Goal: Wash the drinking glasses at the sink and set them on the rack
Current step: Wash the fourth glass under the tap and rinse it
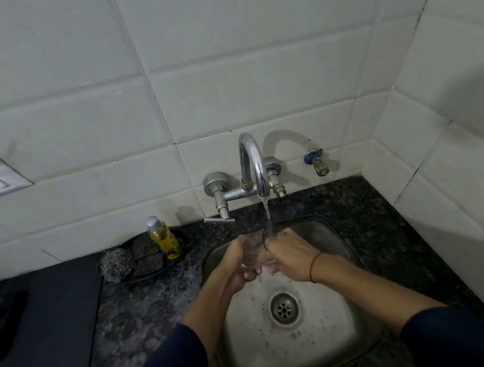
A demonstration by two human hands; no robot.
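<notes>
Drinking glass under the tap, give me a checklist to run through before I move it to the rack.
1. Grip on the drinking glass: ok, the left hand and right hand hold it from either side.
2. Water stream from the tap reaches the glass: ok.
3. Glass held over the sink: ok.
4. Glass free of soap: cannot tell, it is clear and blurred.
5. Rack in view for the set-down: not ok, none shows.

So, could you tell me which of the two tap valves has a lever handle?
The valve nearer the yellow soap bottle: a lever juts from its stem, while the other valve has none.
</notes>
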